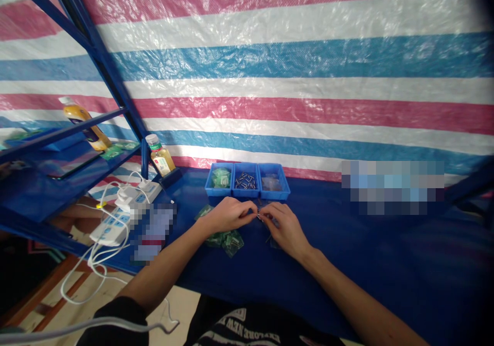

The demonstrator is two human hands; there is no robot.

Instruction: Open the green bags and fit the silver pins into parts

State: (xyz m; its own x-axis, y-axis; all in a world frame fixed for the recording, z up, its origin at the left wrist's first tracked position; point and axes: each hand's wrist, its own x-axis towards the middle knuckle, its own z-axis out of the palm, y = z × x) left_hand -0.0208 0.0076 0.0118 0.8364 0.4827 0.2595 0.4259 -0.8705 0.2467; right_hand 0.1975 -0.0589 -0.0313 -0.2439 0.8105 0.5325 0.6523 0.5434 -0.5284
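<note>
My left hand (233, 214) and my right hand (283, 226) meet over the blue table, fingertips pinched together around something small and shiny that is too tiny to make out. Just beyond them stand three joined blue bins: the left bin (209, 187) holds green packets, the middle bin (245, 194) holds several small metal pieces (246, 180), and the right bin (285, 189) holds clear packets (271, 182). Green packets (231, 242) lie beside and partly under my left hand. A clear packet (275, 243) lies partly hidden by my right hand.
To the left are a white power strip (111, 228) with tangled cables, a blurred-out flat item (154, 233) and a bottle (160, 156) by the blue frame. Another bottle (87, 125) stands on the neighbouring table, where part of a person shows. A pixelated patch covers the back right.
</note>
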